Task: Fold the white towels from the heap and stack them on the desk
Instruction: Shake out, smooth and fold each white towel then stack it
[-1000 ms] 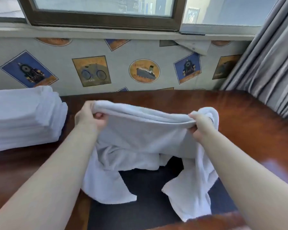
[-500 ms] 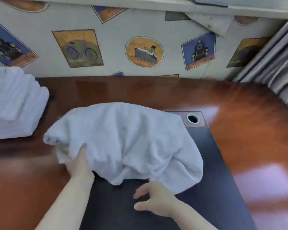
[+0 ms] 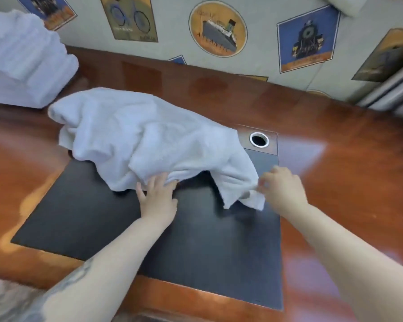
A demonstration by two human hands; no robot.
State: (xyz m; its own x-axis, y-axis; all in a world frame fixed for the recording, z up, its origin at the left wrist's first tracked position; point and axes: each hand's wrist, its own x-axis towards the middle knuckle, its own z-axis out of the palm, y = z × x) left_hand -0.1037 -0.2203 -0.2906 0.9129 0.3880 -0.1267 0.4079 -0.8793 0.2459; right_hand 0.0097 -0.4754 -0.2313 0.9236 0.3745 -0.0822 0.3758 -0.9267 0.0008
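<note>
Towel: rumpled white terry towel (image 3: 149, 140) heaped across far edge of black inlay pad (image 3: 172, 240) on glossy red-brown wooden desk (image 3: 347, 159) | left hand (image 3: 157, 198): fingers straight, tips under near hem | right hand (image 3: 283, 185): pinching right corner, blurred | stack of folded white towels (image 3: 21, 61): far left.

A hotel-like room is suggested by a glossy wooden counter (image 3: 335, 159), travel-poster wallpaper (image 3: 218, 29) and stacked white towels (image 3: 21, 59).
</note>
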